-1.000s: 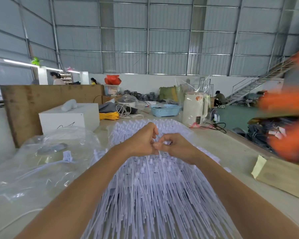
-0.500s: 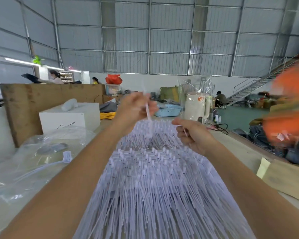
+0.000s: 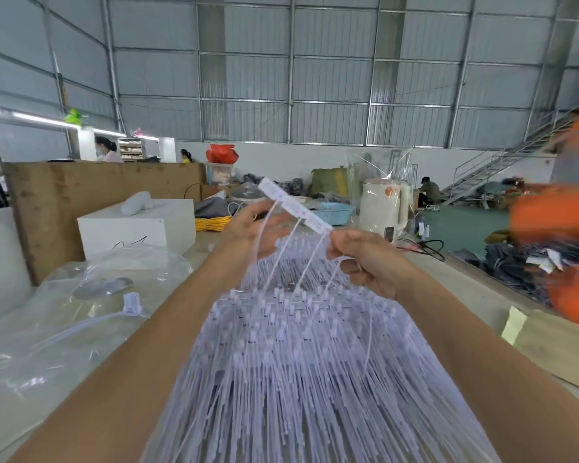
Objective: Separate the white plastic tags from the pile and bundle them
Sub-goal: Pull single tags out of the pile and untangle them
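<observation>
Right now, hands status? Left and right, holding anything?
Left hand: fingers curled round the thin tails of the lifted white tags.
Right hand: pinches the other end of that row, above the pile.

Factory or warehouse hall: corrugated metal walls (image 3: pixel 331 78) on steel framing at 12 o'clock, metal staircase (image 3: pixel 502 162) at 2 o'clock, long worktable (image 3: pixel 475 292), seated workers (image 3: pixel 427 190) among piled goods.

Both forearms are bare, with no sleeve in view on either. The left hand (image 3: pixel 258 228) and right hand (image 3: pixel 368 262) wear no gloves. No rings or watch show.
</observation>
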A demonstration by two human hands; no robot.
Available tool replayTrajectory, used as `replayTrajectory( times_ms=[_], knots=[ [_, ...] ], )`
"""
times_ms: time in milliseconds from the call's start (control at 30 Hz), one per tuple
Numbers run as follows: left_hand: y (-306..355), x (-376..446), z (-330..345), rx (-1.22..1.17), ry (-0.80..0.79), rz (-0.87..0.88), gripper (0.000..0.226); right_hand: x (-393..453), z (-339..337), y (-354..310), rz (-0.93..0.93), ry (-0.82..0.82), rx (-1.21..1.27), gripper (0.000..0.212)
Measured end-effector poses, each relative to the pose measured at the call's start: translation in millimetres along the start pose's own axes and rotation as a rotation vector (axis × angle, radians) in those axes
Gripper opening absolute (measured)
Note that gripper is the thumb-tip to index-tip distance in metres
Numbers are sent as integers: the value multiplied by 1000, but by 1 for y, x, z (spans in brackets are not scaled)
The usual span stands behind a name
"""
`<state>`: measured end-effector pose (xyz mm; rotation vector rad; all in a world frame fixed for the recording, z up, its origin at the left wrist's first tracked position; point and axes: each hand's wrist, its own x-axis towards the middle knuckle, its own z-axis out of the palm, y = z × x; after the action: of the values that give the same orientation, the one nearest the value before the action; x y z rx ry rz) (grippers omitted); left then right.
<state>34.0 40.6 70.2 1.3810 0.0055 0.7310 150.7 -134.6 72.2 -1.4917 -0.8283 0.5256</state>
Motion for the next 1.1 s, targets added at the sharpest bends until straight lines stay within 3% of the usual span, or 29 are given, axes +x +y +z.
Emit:
replayTrajectory(
  times_ms=[67,133,200,267,367,467,567,700,800,1000,1033,1100],
  knots=[
    [-2,5,-22,248,188,68,24,0,-10,-1,36,7,19,17],
    [-8,7,-38,757,359,223,25,1,-16,-1,78,16,-2,13],
    [-6,3,-31,901,388,431,22,3,-15,0,106,23,-35,13],
    [2,-3,-7,944,192,581,27,6,-8,0,118,21,-30,14],
    [3,-8,26,1238,-207,467,43,8,5,-3,92,10,-69,18],
    [-4,-7,38,1533,-184,473,40,8,11,-4,71,16,-124,18],
    [-6,-9,41,1543,-138,526,30,6,12,-3,55,11,-140,23],
    [-5,-11,40,1587,-250,441,19,4,16,-1,-22,6,-196,29],
    [-3,-10,35,1486,-316,327,37,4,18,2,-163,17,-385,34],
    [1,-6,28,1134,-345,23,52,6,16,14,-449,5,-705,32],
    [1,-7,22,1120,-354,-41,52,9,9,18,-455,52,-729,27],
    [1,-12,7,1109,-333,-150,49,17,-22,22,-315,302,-425,16]
  ],
)
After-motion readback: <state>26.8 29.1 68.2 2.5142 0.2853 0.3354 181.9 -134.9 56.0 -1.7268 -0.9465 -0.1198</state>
